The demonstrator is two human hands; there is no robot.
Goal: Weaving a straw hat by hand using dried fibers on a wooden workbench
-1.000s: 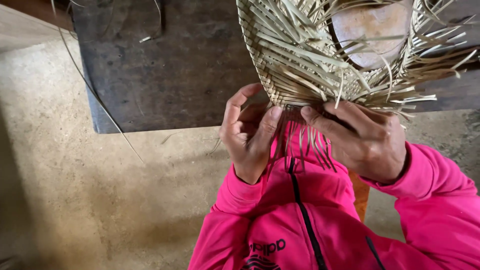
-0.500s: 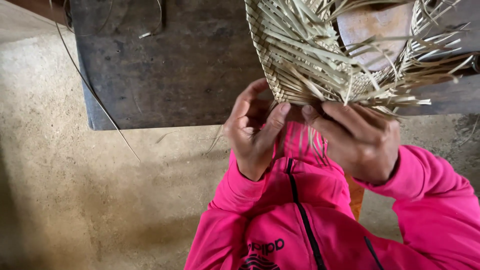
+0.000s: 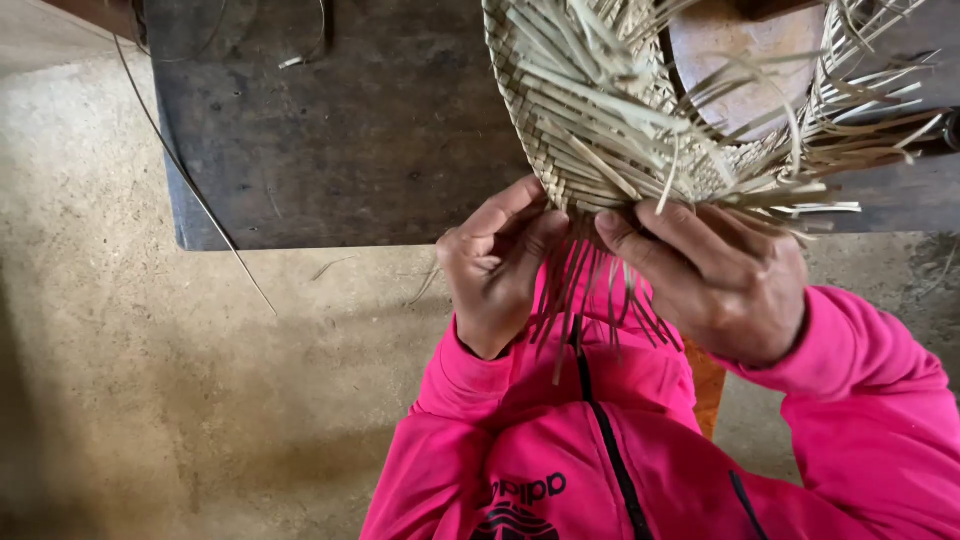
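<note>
woven piece: half-finished basket-like weave of pale flat straw strips (image 3: 600, 120), upper middle to upper right, resting over the near edge of a dark wooden table (image 3: 340, 130)
orientation: curved woven wall runs from the top edge down to the hands, then sweeps right; long axis roughly left-right across the table edge; open side faces up toward the camera
loose ends: unwoven strips fan out right and upward from the rim (image 3: 800, 190); another bunch hangs straight down past the table edge between the hands (image 3: 585, 300), pointing at the person's chest
inside: round brown wooden form (image 3: 745, 60) sits in the weave, partly covered by strips
left hand: (image 3: 495, 265) at the lower rim, thumb and fingers pinched narrow on strips at the woven edge
right hand: (image 3: 715, 275) just beside it, thumb on the rim, fingers curled closed over strips; hands nearly touching
sleeves: bright pink zip jacket (image 3: 600, 450), both arms raised to the work
table extras: thin stray strip (image 3: 190, 180) runs diagonally off the left corner onto the floor
floor: bare tan concrete (image 3: 150, 380), a few straw scraps near the table edge
</note>
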